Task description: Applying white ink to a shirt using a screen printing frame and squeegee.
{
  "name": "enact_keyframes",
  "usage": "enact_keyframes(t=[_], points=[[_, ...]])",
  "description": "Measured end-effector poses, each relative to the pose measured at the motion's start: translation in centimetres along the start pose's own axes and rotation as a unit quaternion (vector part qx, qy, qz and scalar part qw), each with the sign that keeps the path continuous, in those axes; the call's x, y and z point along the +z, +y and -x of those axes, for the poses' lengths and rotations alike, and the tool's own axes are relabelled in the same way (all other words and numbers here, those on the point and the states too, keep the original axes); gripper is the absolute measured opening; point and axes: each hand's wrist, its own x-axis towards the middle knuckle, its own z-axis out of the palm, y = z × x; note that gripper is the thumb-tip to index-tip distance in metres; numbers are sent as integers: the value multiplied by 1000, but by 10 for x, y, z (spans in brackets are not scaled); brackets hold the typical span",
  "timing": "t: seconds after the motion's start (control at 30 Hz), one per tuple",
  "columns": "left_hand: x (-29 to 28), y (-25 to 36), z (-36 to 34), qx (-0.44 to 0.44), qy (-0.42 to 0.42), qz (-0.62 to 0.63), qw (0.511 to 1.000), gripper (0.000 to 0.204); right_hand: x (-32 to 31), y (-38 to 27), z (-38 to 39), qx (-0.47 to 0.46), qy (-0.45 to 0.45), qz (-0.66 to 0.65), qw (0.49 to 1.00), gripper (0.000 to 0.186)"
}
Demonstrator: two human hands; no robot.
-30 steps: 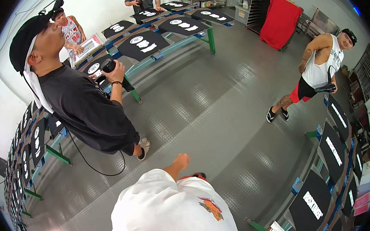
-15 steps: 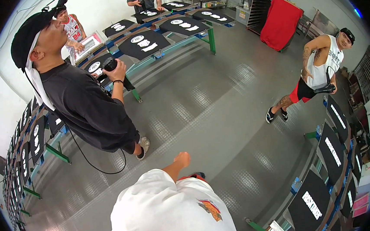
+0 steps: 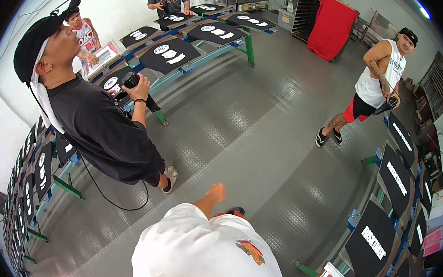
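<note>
Head view: the left hand hangs out over the grey floor, in front of the white shirt. Its fingers look curled in, but at this size I cannot tell whether they are clenched or grasping something. The right hand is out of view.

The black cloths nearest to it lie well apart from it: one sits flat by the near edge of the right desk, with a white print facing up. Another lies along the front edge of the far desk.

A co-worker in black holds a black device beside that desk. A person in a white tank top stands past the right desk's far end.
</note>
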Motion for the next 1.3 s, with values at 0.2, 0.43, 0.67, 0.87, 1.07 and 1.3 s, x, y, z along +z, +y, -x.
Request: enact_keyframes(t=[0.2,0.43,0.67,0.87,1.07,1.3], points=[[-15,6,15,12,-20,-5,1000,24,4,9,3,2,10,-5,1000,82],[-15,3,11,-2,-30,-3,1000,26,-25,-47,-10,310,-200,153,917,84],[-16,2,11,16,-42,-26,999,28,-13,-20,-1,308,-216,163,912,84],[-8,-2,6,14,-1,-20,1000,24,-21,-34,-8,304,-218,137,917,84],[-7,0,6,19,5,-26,999,24,-28,-43,-14,331,-253,145,897,86],[-12,14,7,30,-27,-61,997,24,-40,-63,-24,349,-265,119,891,83]])
